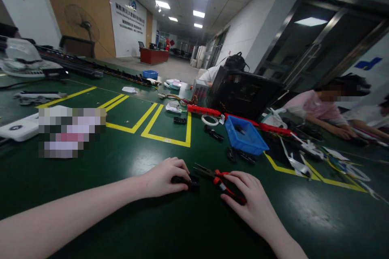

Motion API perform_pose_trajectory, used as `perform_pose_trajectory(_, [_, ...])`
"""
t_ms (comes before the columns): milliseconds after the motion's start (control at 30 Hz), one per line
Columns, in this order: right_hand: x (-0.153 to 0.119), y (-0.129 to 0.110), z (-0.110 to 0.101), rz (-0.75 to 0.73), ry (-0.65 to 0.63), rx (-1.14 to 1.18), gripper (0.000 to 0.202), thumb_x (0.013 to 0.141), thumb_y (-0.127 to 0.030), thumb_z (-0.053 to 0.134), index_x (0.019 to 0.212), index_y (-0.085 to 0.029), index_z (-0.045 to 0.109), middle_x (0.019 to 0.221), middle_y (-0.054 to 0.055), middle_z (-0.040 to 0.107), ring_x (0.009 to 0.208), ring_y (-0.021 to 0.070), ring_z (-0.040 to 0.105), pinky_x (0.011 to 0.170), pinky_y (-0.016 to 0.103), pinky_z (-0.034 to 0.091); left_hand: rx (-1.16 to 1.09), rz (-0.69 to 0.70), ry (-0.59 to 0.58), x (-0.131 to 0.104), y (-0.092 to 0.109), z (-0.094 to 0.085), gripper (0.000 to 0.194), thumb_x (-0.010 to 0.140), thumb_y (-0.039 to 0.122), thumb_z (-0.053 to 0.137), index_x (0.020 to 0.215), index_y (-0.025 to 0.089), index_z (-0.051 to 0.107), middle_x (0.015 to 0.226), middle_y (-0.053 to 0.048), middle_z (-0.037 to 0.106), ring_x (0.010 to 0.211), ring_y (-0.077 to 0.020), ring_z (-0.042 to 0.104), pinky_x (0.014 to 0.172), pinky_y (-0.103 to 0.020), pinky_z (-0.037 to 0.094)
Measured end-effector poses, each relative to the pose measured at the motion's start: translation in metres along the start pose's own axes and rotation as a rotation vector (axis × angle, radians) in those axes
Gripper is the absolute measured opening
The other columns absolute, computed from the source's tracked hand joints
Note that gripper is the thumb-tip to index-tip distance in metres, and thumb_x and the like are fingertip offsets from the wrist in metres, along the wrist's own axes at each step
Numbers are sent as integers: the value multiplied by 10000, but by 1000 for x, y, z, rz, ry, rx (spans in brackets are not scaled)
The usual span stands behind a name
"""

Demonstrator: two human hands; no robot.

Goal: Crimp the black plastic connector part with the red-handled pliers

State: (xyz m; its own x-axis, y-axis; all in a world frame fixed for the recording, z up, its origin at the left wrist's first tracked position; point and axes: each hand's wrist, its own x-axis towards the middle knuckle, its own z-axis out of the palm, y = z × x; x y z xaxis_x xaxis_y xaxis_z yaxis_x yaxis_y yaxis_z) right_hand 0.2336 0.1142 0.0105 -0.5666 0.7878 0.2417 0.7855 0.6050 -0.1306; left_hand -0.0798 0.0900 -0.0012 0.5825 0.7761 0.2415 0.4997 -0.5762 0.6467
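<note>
My left hand [167, 177] rests on the green table with its fingers closed round a small black part [193, 183]. One end of that part sticks out toward the right; its exact kind does not show. My right hand [251, 195] is curled over the red and black handles of needle-nose pliers [217, 177], which lie low over the table. The jaws are parted and point left, just beyond the black part and apart from it.
A blue tray [252, 145] stands ahead to the right, with black pieces [246, 158] near it. Behind are a red strip [203, 110], a white ring [209, 120] and a large black case [243, 93]. A white device [24, 125] lies left. Other people [322, 109] sit on the right.
</note>
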Motion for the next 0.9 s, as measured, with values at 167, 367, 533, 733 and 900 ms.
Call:
perform_pose_trajectory(167, [-4,13,6,134,-77,83,644,834,-547,605,1401,-287,443,1418,84,476,1277,289,475,1043,485,429,4,-32,-5,0,0,1,187,886,267,667,1068,247,705,1126,-47,629,1029,-228,579,890,-381,455])
perform_pose_trajectory(367, [-6,8,6,191,-109,120,579,852,-545,588,1346,-256,505,1304,107,560,1203,297,524,1001,482,465,-54,-81,-34,0,6,-1,209,889,259,654,1093,269,698,1171,-46,617,1073,-237,563,919,-388,455])
perform_pose_trajectory(533, [-4,5,5,170,-48,126,507,806,-490,659,1251,-266,565,1197,106,613,1091,298,588,893,453,534,-99,-159,-46,3,14,-5,207,899,223,634,1084,288,701,1201,-30,612,1112,-232,553,967,-395,444])
perform_pose_trajectory(733, [6,11,15,106,-33,111,617,783,-476,682,1339,-278,501,1279,114,581,1159,317,567,942,466,521,-115,-185,-48,3,11,-3,221,901,222,624,1095,301,693,1234,-32,596,1141,-232,540,993,-394,443])
perform_pose_trajectory(900, [23,12,14,66,-107,152,655,793,-453,677,1384,-262,469,1327,115,557,1219,311,531,1013,464,476,-121,-257,10,8,11,1,259,880,142,601,1078,286,687,1221,-37,592,1139,-225,537,991,-388,445])
